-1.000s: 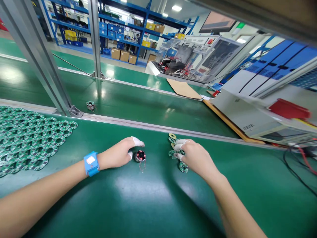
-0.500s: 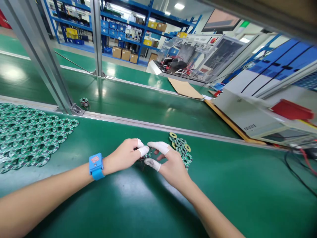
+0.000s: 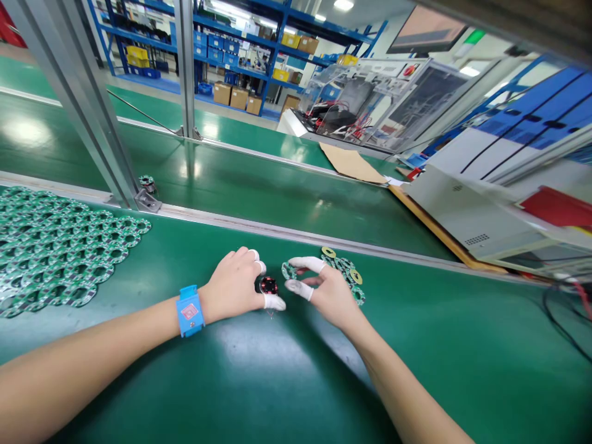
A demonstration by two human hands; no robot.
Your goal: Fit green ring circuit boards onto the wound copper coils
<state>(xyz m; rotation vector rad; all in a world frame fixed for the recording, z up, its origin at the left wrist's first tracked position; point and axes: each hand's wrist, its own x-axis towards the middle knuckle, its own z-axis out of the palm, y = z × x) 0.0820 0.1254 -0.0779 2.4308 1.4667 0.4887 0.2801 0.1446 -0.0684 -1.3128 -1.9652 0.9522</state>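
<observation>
In the head view, my left hand [image 3: 240, 280], with white finger cots and a blue wrist strap [image 3: 190, 311], is closed around a small motor stator [image 3: 269, 285] with red-and-black windings. Thin wires hang below it. My right hand [image 3: 324, 287], also in finger cots, pinches a green ring-shaped circuit board [image 3: 288, 271] by its edge. The board is a short gap to the right of the stator. Behind my right hand lies a small group of ring circuit boards [image 3: 345, 264] with a few yellow rings [image 3: 356, 276] among them.
A large sheet of joined ring boards [image 3: 60, 246] covers the bench at left. Another stator with a board [image 3: 147, 182] stands on the conveyor belt by the metal post [image 3: 87, 105]. A metal rail [image 3: 250, 233] divides bench from belt. Cables [image 3: 559, 314] lie at right.
The ring board, earlier at the stator between both hands, is now apart from it in my right hand. My left thumb has moved down, baring the stator's top. The view has shifted slightly.
</observation>
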